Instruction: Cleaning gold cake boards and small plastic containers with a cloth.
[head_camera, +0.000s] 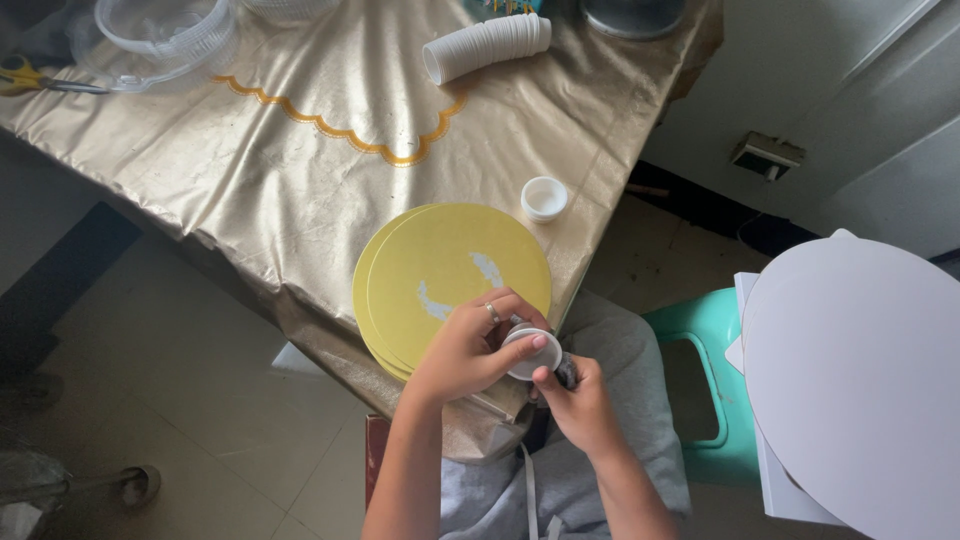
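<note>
Both my left hand (468, 350) and right hand (575, 400) pinch a small cup (530, 352) past the table's (300, 170) corner; a slip would likely drop it into my lap.

1. My table (300, 170) wears a shiny gold cloth with a scalloped yellow trim.
2. Below me lies a pale tiled floor (200, 400), dim at the left.
3. A teal plastic stool (705, 330) stands at my right.
4. Beyond it rises a white wall (800, 80) carrying a small socket box (767, 155).
</note>
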